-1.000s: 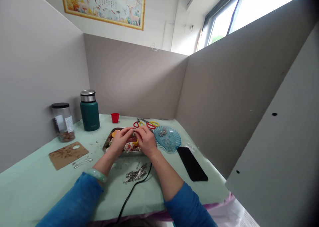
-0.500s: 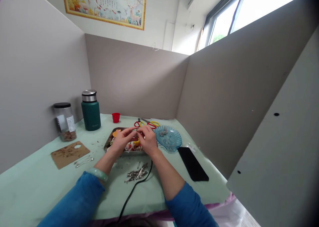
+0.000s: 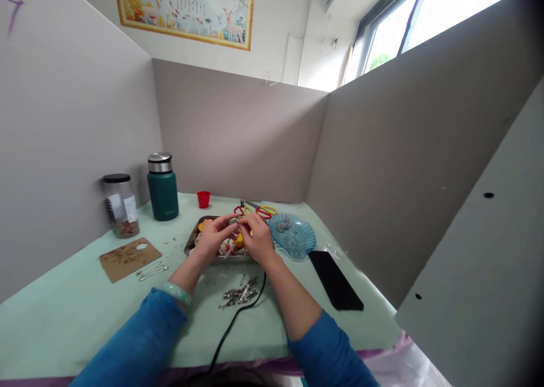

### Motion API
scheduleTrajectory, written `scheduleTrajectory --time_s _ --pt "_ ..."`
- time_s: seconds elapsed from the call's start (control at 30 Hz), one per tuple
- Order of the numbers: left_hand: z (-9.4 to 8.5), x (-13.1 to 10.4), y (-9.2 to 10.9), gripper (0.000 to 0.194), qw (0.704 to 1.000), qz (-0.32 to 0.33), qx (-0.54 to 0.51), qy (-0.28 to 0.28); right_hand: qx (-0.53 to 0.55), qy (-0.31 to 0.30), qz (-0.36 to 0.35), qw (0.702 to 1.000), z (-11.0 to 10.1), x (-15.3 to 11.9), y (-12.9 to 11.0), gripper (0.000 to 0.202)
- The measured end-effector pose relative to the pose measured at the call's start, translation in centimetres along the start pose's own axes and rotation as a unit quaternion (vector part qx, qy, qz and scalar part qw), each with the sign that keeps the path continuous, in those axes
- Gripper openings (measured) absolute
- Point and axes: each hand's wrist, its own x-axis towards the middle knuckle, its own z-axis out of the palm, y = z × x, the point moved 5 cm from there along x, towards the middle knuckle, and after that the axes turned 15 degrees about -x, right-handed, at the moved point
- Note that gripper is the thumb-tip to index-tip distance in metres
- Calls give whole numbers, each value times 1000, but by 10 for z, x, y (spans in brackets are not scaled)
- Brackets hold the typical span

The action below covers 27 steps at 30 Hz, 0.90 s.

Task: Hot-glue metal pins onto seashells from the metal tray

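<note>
My left hand (image 3: 212, 238) and my right hand (image 3: 259, 239) meet above the metal tray (image 3: 187, 248). Between both sets of fingertips is a small greyish-green piece (image 3: 233, 221), too small to name and partly covered by the fingers. Both hands are closed in a pinch on it. Colourful small pieces, among them a yellow one (image 3: 238, 240), fill the tray below my hands. A pile of small silver metal fasteners (image 3: 240, 295) lies on the cloth in front of the tray, between my forearms.
At the right is a blue shell-shaped dish (image 3: 300, 241) with small metal bits, and a black flat slab (image 3: 335, 280). Scissors (image 3: 267, 211) and a red cup (image 3: 203, 200) stand behind. Leftward are a green flask (image 3: 163, 197), a jar (image 3: 123, 208), cardboard (image 3: 127, 261) and safety pins (image 3: 152, 272). A black cable (image 3: 232, 324) crosses the front.
The whole view has shifted slightly, so things appear a little further right. My fingers have turned a bit, and the greyish-green piece between them shows more clearly.
</note>
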Motion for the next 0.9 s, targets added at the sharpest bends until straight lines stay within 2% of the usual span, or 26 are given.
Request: scheduleTrajectory --time_s 0.5,0.9 --pt "7 -3 11 46 994 55 97 15 -60 -9 -14 998 1 -3 -1 13" --pt "7 -2 12 47 988 62 141 13 -73 -14 -31 997 2 -3 -4 14"
